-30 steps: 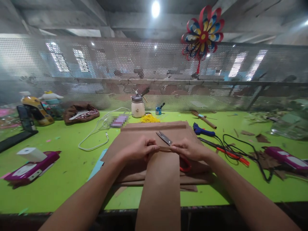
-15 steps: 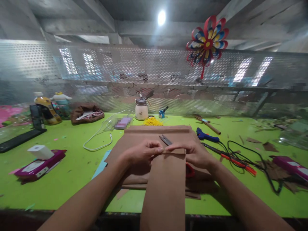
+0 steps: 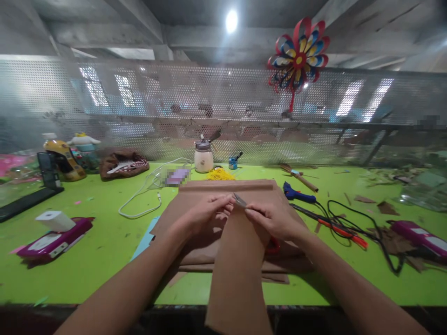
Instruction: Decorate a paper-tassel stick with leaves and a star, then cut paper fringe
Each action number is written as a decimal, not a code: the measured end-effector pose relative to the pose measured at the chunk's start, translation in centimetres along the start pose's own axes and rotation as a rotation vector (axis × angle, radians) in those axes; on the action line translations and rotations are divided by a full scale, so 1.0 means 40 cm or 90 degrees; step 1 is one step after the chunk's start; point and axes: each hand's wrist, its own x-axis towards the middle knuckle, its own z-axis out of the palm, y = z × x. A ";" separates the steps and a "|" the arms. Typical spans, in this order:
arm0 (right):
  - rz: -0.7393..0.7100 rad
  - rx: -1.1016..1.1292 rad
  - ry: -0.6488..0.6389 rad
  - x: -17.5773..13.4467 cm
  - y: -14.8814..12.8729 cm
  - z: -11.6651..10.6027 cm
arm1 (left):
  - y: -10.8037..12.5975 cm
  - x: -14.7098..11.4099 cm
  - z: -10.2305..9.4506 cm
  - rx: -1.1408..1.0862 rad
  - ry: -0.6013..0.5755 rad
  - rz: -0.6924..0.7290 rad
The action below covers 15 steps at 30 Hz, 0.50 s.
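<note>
A long strip of brown paper (image 3: 240, 270) hangs from between my hands and bends down past the table's front edge. My left hand (image 3: 207, 213) pinches at its upper left corner, fingers curled. With thumb and fingertips, my right hand (image 3: 274, 219) grips the upper right edge. Behind the strip lies a pair of scissors (image 3: 240, 201); the blade tips and part of a red handle show, while the middle is hidden. Under everything, a stack of larger brown paper sheets (image 3: 195, 200) rests on the green table.
Right of the stack lie a blue glue gun (image 3: 298, 193), an orange-handled tool (image 3: 344, 232) and black cable. Purple power strips (image 3: 57, 239) sit on both sides. Behind the stack stand a cream bottle (image 3: 203, 157) and a small blue jar (image 3: 233, 163), near yellow shreds (image 3: 220, 174).
The folded top edge of the strip, flat and wide before, is now drawn narrower and bent between my hands. My right hand has moved slightly left, and its fingers have shifted on the edge.
</note>
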 end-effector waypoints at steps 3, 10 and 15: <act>-0.018 -0.021 -0.031 0.002 0.002 0.013 | 0.006 -0.001 0.010 0.122 -0.029 0.037; 0.043 0.024 -0.014 0.001 0.023 0.010 | -0.017 0.007 0.023 0.291 0.058 0.092; 0.046 0.117 -0.002 0.002 0.054 -0.002 | -0.006 0.009 -0.005 0.301 0.090 0.074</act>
